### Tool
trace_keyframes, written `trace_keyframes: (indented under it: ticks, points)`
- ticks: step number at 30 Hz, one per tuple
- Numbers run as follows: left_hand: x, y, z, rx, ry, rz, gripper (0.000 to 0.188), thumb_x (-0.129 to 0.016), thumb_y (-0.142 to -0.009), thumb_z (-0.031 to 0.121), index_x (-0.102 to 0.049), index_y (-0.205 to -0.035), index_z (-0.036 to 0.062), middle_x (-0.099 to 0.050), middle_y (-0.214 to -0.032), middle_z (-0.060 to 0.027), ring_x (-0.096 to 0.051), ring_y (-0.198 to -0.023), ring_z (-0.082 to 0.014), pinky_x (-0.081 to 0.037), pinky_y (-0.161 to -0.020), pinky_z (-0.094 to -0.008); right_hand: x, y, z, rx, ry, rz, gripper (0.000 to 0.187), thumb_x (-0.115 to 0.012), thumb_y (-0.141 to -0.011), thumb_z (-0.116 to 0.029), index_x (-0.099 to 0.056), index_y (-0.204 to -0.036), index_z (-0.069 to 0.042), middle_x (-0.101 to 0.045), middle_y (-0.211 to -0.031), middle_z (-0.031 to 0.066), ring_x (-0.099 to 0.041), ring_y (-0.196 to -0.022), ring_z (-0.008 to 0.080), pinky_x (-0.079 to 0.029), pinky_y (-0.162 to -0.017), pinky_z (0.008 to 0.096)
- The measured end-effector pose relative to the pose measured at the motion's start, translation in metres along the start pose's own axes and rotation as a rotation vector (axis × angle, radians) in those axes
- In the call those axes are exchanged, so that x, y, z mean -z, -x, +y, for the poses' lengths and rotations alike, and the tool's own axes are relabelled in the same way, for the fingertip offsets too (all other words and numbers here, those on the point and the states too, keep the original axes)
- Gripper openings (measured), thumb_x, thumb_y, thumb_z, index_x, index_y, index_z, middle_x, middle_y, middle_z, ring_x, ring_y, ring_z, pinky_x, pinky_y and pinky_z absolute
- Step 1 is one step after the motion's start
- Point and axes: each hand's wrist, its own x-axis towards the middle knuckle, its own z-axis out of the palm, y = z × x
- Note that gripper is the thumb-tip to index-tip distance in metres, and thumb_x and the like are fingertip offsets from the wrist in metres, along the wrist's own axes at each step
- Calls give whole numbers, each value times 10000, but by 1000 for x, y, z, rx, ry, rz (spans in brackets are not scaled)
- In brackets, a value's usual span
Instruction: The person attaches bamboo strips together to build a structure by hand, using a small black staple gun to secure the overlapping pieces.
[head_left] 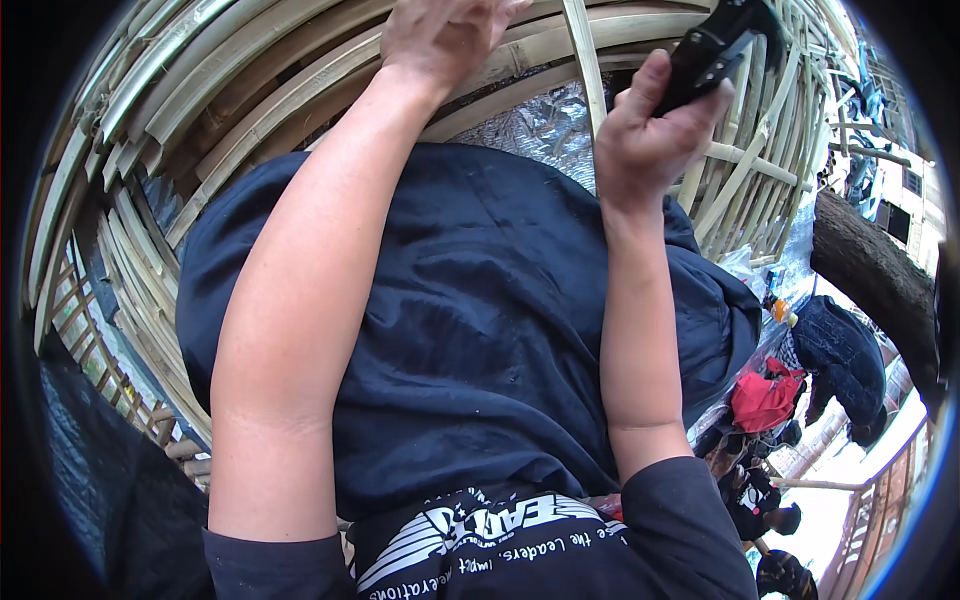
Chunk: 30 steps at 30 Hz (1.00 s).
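Person at work over bamboo slats (pixel 270 105), viewed from the head. The right hand (pixel 660 135), upper right of the frame, grips a black tool (pixel 705 55); its thumb stands against the near side, and the other fingers curl round the handle. The tool tilts up and to the right, its far end near the frame's top edge; its exact kind cannot be told. The left hand (pixel 445 40), at the top centre, is blurred and cut by the upper edge; whether its fingers pinch a slat or merely rest there cannot be told. Between the hands a pale strip (pixel 583 60) runs down from the top edge, foil (pixel 540 135) showing beside it. Dark cloth (pixel 460 290) covers the lap below. For sound handling, as judged from this posture, the right grip should stay firm and well back on the handle, the wrist in line with the forearm. The left fingers should keep clear of the tool's path, steadying bamboo only from the side. Because the slats look springy and rough-edged, pressure is best applied gradually, with the tool's far end kept in sight.
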Motion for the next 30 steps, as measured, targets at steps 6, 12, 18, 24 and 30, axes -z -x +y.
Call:
trace_keyframes:
  ticks: [6, 12, 18, 24, 30]
  points:
    - [-6, -5, -5, -35, -33, 8, 204, -690, -956, 286, -589, -965, 109, -708, -867, -114, -734, -773, -315, -598, -664, -407, 7, -2, -11, -101, 68, -138, 204, -642, -1015, -173, -541, -1067, -3, -680, -715, 171, -719, -645, 369, -537, -589, 430]
    - [0, 3, 0, 4, 44, 34, 168, -663, -970, 248, -592, -977, 95, -708, -909, -122, -728, -795, -340, -594, -700, -450, 5, -3, 1, -164, 291, -424, 225, -645, -1021, -198, -534, -1084, -13, -674, -718, 152, -718, -647, 335, -530, -588, 409]
    - [-1, 1, -3, -36, 9, 47, 158, -689, -941, 205, -588, -968, 86, -706, -909, -133, -725, -803, -356, -590, -699, -450, 4, -7, -6, 87, 9, 90, 231, -638, -1028, -210, -499, -1052, -27, -619, -654, 128, -694, -605, 319, -523, -566, 419]
    - [-1, -6, -6, -24, 35, 16, 175, -693, -935, 222, -576, -960, 94, -684, -863, -136, -714, -786, -363, -575, -681, -453, 9, -5, -6, 92, 132, -45, 272, -630, -1030, -212, -492, -1159, -15, -650, -715, 141, -715, -640, 329, -533, -571, 410]
    - [-4, -4, -1, 4, -6, -1, 186, -688, -947, 255, -580, -965, 105, -676, -855, -126, -713, -782, -366, -578, -674, -450, -6, 13, 3, -39, 147, -228, 247, -612, -1034, -214, -487, -1142, -31, -679, -716, 190, -712, -698, 424, -535, -597, 490]
